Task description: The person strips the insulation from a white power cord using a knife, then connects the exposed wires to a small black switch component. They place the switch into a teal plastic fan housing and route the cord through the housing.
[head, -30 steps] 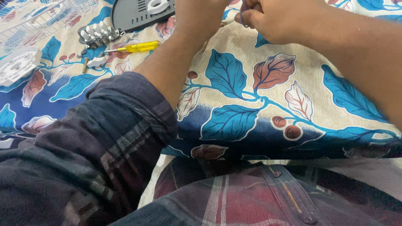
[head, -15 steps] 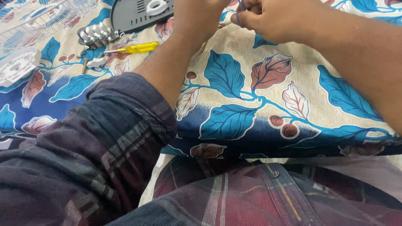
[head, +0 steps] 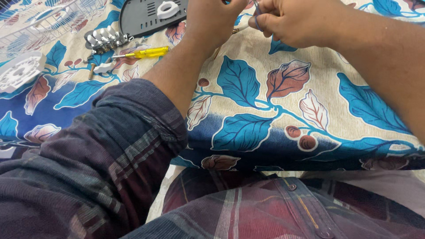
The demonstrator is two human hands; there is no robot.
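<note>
Blue wire (head: 256, 20) pinched by right hand (head: 294, 22); left hand (head: 212, 17) grip unclear; leaf-print cloth (head: 274, 115).

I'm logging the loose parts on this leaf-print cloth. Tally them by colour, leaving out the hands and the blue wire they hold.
White plastic parts: 4 (round toothed disc, wire grille, ring-shaped knob, small bracket)
Dark grey parts: 2 (curved slotted plastic panel, switch block with white push-buttons)
Yellow: 1 (yellow-handled screwdriver)
Brass-coloured: 1 (small pin)
Total: 8
</note>
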